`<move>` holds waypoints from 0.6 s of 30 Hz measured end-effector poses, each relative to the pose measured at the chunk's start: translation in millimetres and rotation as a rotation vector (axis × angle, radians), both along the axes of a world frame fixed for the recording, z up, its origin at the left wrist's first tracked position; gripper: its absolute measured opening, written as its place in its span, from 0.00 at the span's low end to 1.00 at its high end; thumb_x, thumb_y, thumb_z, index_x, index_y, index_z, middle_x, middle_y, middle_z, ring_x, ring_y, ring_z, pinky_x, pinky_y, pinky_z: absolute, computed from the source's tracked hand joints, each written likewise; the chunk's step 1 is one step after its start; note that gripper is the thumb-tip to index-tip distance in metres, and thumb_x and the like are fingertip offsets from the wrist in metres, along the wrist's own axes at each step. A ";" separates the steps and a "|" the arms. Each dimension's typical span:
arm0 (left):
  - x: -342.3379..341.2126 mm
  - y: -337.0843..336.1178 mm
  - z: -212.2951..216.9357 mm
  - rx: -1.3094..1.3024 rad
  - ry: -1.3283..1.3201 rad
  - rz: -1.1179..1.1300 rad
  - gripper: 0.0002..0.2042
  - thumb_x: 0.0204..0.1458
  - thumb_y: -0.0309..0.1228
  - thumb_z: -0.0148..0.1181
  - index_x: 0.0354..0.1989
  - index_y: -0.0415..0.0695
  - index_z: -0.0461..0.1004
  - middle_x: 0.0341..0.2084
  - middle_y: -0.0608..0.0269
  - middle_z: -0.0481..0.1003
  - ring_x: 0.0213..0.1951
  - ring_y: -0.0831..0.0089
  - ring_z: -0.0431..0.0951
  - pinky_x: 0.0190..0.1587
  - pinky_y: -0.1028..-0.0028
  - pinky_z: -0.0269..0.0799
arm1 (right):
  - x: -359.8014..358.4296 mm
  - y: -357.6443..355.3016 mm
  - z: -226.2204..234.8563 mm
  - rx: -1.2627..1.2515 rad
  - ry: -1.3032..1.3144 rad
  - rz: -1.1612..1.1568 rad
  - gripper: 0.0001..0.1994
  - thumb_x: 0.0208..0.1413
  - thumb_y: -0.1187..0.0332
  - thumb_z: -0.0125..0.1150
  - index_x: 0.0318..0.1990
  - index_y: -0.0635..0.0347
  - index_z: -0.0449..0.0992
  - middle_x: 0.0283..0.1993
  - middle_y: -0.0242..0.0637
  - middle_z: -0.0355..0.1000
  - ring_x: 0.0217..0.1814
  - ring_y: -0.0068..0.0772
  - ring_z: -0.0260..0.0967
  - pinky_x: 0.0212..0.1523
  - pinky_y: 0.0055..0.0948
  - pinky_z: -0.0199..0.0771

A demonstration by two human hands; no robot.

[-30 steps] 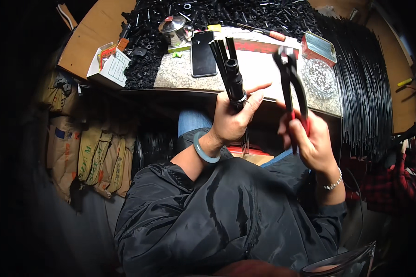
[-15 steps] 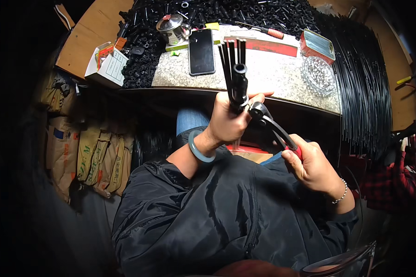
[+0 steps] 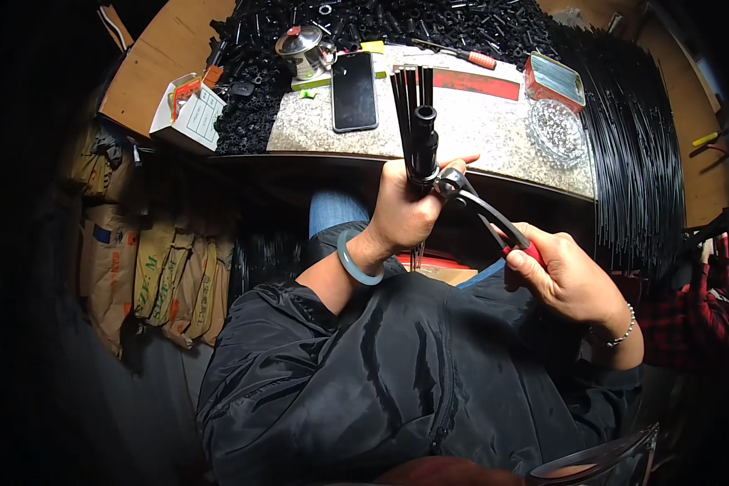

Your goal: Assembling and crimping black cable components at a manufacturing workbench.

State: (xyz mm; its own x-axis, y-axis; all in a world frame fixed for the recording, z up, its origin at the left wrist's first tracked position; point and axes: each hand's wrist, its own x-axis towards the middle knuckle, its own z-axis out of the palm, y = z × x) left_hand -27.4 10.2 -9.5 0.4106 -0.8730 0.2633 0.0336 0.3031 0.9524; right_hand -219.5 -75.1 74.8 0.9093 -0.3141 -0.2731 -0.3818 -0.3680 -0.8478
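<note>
My left hand (image 3: 409,212) grips an upright bundle of thin black rods (image 3: 413,109) fitted into a black tube collar, held just in front of the table edge. My right hand (image 3: 560,271) holds red-handled pliers (image 3: 484,217) by the handles. The plier jaws sit against the base of the collar, right beside my left thumb. A pale green bangle is on my left wrist and a bead bracelet on my right.
A speckled stone slab (image 3: 478,121) carries a black phone (image 3: 355,91), a screwdriver (image 3: 454,53), a red strip, a small box (image 3: 554,79) and a glass dish (image 3: 556,134). Heaps of small black parts (image 3: 381,24) lie behind, long black rods (image 3: 636,154) at right. Paper sacks (image 3: 166,275) stand at left.
My right hand has swung the pliers down from upright and brought the jaws to the collar base. My left hand with the bundle stayed almost still.
</note>
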 end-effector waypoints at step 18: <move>6.2 -5.1 -7.4 -0.088 -0.167 0.033 0.11 0.56 0.24 0.51 0.43 0.33 0.75 0.11 0.78 0.61 0.16 0.90 0.57 0.18 0.84 0.50 | 3.0 7.7 -21.3 0.084 -0.137 -0.052 0.10 0.62 0.67 0.49 0.37 0.67 0.67 0.18 0.31 0.63 0.19 0.17 0.59 0.22 0.21 0.63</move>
State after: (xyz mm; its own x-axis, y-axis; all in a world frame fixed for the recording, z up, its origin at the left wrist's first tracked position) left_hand -21.2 5.0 -16.9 0.3826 -0.8304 0.4050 -0.1337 0.3839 0.9136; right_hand -216.5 -67.4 53.5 0.9230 -0.3427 -0.1748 -0.2771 -0.2770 -0.9201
